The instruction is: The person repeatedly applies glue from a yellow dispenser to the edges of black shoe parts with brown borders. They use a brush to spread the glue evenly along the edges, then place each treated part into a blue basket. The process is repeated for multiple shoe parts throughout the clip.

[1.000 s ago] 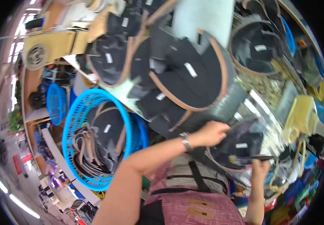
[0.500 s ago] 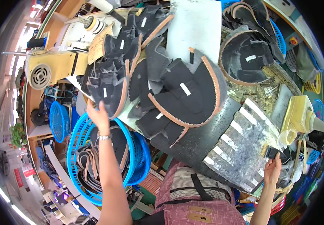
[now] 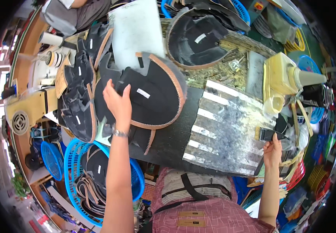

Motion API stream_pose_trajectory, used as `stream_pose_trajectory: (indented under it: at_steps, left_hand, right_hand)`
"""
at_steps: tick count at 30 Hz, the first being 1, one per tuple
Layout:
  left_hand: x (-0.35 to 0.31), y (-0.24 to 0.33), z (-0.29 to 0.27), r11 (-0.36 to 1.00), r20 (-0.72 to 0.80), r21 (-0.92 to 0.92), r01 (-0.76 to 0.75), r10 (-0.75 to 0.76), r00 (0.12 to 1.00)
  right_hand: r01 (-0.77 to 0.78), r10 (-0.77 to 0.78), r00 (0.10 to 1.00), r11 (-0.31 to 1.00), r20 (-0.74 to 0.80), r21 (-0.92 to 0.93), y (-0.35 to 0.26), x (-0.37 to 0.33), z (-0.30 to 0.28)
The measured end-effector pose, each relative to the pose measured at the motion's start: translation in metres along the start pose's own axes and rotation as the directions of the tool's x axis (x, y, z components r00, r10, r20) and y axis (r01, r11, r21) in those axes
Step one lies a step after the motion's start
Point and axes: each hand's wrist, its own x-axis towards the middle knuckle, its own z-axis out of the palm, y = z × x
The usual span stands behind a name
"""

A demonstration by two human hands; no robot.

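Whereas the left hand was by the stack of black pieces above the blue basket half a second ago, in the head view it is now over the large black piece, fingers spread and thumb apart, gripping nothing; whether its fingertips touch the material, I cannot tell. That piece, bordered by a brown toothed strip, lies left of the striped board, white label uppermost. The right hand remains closed around a brush, its bristles at the board's right edge, near the yellow container. So one hand has come to the material, while the brush stays well apart from it.
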Motion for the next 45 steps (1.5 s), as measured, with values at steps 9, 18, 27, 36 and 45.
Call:
stream_pose_trajectory:
  at_steps: [9, 18, 27, 36, 45]
  left_hand:
    - [-0.032, 0.060, -0.065, 0.802, 0.288, -0.551, 0.229, -0.074, 0.955]
    - [0.032, 0.169, -0.101, 0.778, 0.747, -0.625, 0.069, 0.621, -0.236]
    - [-0.138, 0.234, 0.060, 0.122, 0.194, -0.805, -0.581, 0.979, -0.064]
    - [-0.181, 0.186, 0.013, 0.498, 0.425, -0.682, -0.536, 0.866, 0.264]
    - [-0.185, 0.183, 0.022, 0.457, 0.364, -0.708, -0.539, 0.889, 0.276]
  right_hand:
    - [0.064, -0.063, 0.998, 0.998, 0.022, -0.011, -0.007, 0.000, 0.001]
    - [0.431, -0.455, 0.880, 0.642, 0.137, -0.635, -0.082, 0.043, 0.005]
    - [0.505, -0.484, 0.853, 0.669, 0.195, -0.546, -0.079, 0.106, -0.007]
    - [0.457, 0.002, 0.708, 0.762, 0.706, -0.460, -0.028, 0.041, 0.059]
    - [0.757, 0.014, 0.583, 0.356, 0.813, -0.548, -0.014, 0.076, 0.097]
